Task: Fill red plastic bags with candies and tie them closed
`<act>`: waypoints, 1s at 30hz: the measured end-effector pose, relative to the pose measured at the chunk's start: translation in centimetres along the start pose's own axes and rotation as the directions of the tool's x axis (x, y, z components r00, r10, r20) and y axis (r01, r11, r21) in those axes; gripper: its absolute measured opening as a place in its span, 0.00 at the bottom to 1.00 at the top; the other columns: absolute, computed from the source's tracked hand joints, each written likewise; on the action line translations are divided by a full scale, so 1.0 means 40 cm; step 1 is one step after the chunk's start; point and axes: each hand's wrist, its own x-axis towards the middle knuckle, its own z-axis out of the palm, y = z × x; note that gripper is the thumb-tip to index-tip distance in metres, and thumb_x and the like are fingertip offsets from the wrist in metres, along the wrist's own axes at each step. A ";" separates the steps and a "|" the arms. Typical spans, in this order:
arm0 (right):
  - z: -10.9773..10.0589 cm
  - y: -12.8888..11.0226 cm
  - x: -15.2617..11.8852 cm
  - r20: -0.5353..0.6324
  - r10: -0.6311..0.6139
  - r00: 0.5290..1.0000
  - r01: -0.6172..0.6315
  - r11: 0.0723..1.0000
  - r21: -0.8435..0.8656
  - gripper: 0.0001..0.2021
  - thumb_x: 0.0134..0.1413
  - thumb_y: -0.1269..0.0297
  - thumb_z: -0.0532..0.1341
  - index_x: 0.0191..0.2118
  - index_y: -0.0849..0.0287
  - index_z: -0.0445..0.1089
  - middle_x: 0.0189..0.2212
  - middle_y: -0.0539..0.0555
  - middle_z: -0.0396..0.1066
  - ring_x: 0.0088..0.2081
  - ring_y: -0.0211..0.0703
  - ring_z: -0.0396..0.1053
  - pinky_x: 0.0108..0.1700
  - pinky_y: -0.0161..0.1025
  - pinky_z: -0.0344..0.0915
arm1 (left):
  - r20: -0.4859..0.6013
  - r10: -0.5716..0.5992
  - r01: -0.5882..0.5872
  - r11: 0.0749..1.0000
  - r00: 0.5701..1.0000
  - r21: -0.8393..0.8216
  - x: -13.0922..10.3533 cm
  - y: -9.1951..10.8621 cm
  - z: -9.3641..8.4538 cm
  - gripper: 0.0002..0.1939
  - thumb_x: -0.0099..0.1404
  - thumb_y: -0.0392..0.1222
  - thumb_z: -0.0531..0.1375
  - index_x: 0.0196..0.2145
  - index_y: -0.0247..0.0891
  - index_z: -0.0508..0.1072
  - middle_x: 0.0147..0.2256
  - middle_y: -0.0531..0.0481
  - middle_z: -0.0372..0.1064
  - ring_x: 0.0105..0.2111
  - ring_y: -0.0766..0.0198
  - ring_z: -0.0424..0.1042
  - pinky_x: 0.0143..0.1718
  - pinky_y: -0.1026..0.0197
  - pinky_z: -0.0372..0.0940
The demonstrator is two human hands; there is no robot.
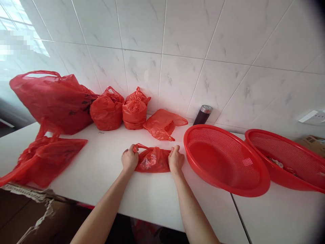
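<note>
A small red plastic bag [153, 160] with something shiny inside lies on the white table [149, 193], between my hands. My left hand [130, 158] is closed on the bag's left end, where a twisted handle loops out. On the other side, my right hand [176, 159] grips the bag's right end. The bag is stretched sideways between the two fists. What it contains cannot be made out. Behind it, near the wall, lies a crumpled, flat red bag [162, 123].
Two filled red bags [108, 112] [135, 110] and a large one [58, 101] stand along the tiled wall. Another red bag [48, 159] lies at the left edge. A dark flask [202, 116] and two red baskets [215, 166] [286, 162] are on the right.
</note>
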 end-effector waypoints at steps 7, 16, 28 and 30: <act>-0.007 0.011 -0.004 -0.127 -0.085 0.988 0.109 0.975 0.194 0.11 0.67 0.60 0.44 0.33 0.56 0.56 0.19 0.52 0.66 0.22 0.45 0.64 0.28 0.38 0.51 | -0.130 -0.027 0.001 0.980 0.991 -0.199 0.036 0.003 -0.047 0.17 0.67 0.38 0.42 0.50 0.39 0.63 0.42 0.42 0.73 0.38 0.56 0.74 0.36 0.55 0.67; -0.033 0.016 -0.015 -0.182 -0.014 0.983 0.111 0.834 0.540 0.16 0.66 0.48 0.44 0.32 0.54 0.50 0.25 0.53 0.69 0.26 0.44 0.68 0.28 0.36 0.57 | 0.292 0.510 -0.502 0.858 0.809 -0.108 0.018 0.203 -0.064 0.09 0.55 0.42 0.65 0.36 0.46 0.76 0.44 0.49 0.75 0.49 0.52 0.70 0.60 0.45 0.50; -0.059 0.009 -0.015 0.087 0.041 0.995 -0.092 0.663 0.743 0.19 0.60 0.49 0.52 0.49 0.56 0.56 0.26 0.52 0.72 0.27 0.45 0.71 0.28 0.36 0.58 | 0.412 0.253 -0.258 0.965 0.876 -0.045 0.070 0.027 -0.372 0.11 0.53 0.50 0.62 0.33 0.45 0.75 0.34 0.52 0.76 0.32 0.57 0.73 0.32 0.61 0.63; -0.056 0.009 -0.015 0.091 0.029 0.995 -0.087 0.656 0.750 0.18 0.59 0.51 0.53 0.49 0.56 0.56 0.26 0.52 0.72 0.27 0.46 0.71 0.29 0.36 0.59 | 0.363 0.187 -0.185 0.982 0.913 -0.042 0.085 -0.034 -0.440 0.11 0.52 0.50 0.63 0.33 0.44 0.76 0.32 0.52 0.75 0.30 0.58 0.73 0.29 0.63 0.63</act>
